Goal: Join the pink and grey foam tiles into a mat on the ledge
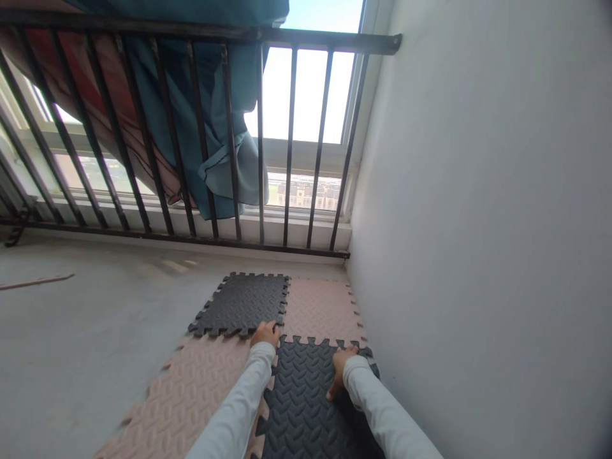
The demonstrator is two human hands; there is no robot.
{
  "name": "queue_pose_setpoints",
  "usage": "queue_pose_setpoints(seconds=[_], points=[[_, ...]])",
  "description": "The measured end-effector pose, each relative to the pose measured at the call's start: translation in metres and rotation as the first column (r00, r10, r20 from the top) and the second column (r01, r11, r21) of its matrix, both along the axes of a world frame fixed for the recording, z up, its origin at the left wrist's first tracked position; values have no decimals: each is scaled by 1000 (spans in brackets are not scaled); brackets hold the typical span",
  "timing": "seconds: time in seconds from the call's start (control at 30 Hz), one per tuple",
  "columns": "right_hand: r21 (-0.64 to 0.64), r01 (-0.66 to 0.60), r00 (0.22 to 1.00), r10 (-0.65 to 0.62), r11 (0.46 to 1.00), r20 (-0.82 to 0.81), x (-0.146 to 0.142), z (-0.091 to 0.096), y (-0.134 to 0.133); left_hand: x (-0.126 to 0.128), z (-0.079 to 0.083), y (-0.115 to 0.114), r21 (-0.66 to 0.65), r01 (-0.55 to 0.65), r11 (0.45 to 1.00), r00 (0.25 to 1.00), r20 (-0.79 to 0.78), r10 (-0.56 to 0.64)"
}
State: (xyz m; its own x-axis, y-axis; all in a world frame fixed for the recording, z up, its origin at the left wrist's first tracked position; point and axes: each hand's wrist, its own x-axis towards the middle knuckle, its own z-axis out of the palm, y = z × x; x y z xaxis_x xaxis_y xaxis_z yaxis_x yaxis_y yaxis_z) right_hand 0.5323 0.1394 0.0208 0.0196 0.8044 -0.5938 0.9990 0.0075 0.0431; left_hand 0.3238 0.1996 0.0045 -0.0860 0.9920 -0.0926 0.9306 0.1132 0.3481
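Four-cornered interlocking foam mat tiles lie on the floor in two rows. My left hand point(266, 333) is closed, its bent fingers at the near right corner of the far dark tile point(248, 299), by the seam with the near pink tile point(205, 382). My right hand point(342, 370) rests on the near dark tile point(306, 401), thumb spread from the fingers, which reach the seam with the far pink tile point(322, 309). Some fingertips of both hands are hidden. Toothed edges meet along the seams; gaps show beside the near pink tile.
A white wall point(478, 223) rises close along the right side. Ahead stands a dark metal railing point(229, 245) before a window, with a blue and pink curtain point(191, 127) behind it. A thin pink strip point(38, 282) lies on the grey floor point(86, 344) to the left.
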Motion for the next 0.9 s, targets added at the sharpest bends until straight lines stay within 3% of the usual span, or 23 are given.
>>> queue_pose_setpoints(seconds=[0.1,0.37,0.73,0.9], points=[[-43,20,998,-18,999,58,-2,6,-1,3,0,3,-10,18,1000,1000,-14,-18],[-20,93,995,-93,995,23,-3,10,-6,6,-8,3,-52,49,997,998,-44,-51],[-25,18,999,-17,1000,34,-5,16,-6,5,-2,-1,-52,88,995,991,-94,-93],[-16,3,999,-3,1000,44,-4,12,-4,1,-3,-2,10,209,978,960,-192,-203]])
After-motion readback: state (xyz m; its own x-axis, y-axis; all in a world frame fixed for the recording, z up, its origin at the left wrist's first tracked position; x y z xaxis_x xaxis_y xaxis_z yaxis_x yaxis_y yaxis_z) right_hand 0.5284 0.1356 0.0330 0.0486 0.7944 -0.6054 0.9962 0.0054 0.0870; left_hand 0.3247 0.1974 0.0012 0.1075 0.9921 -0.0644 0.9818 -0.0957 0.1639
